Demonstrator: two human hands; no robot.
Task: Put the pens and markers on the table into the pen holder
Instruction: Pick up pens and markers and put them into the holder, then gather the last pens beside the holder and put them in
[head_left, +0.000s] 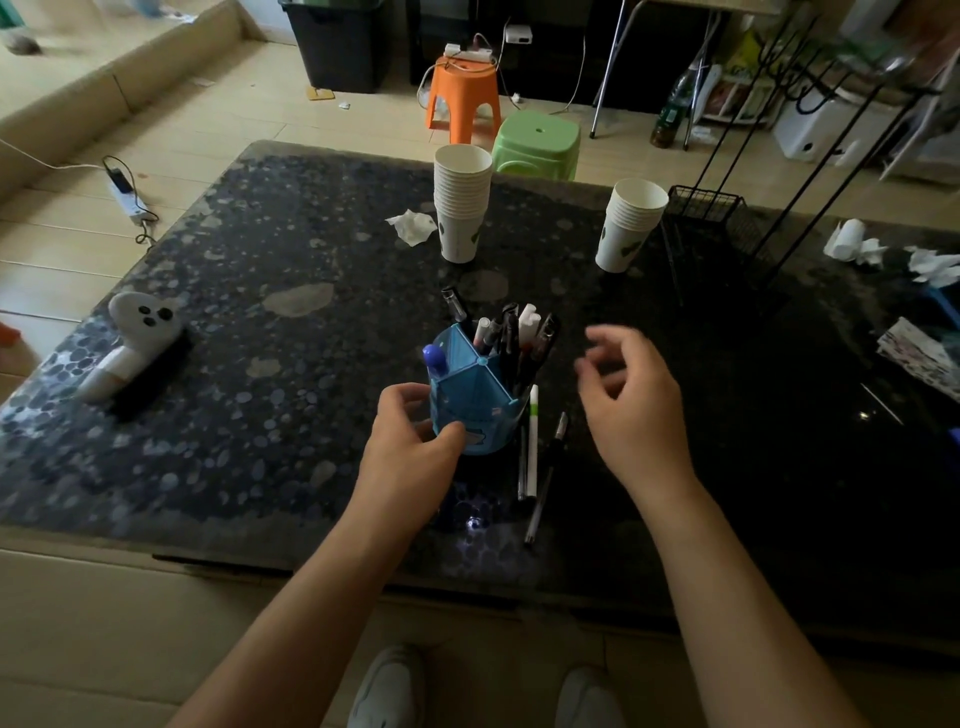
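A blue pen holder (485, 395) stands near the front middle of the dark table (260, 364), with several pens and markers (511, 338) sticking out of it. My left hand (410, 441) grips the holder's lower left side. My right hand (631, 397) hovers to the right of the holder, fingers apart and blurred, holding nothing. On the table just right of the holder lie a white pen (532, 441), a thin dark pen (521, 462) beside it, and a black pen (545, 478) angled toward the front edge.
Two stacks of paper cups (461, 202) (631, 226) stand behind the holder. A white ghost-shaped brush (137, 348) lies at the left. A black wire rack (727, 228) and crumpled tissues (857, 244) occupy the right. Orange and green stools (535, 140) stand beyond the far edge.
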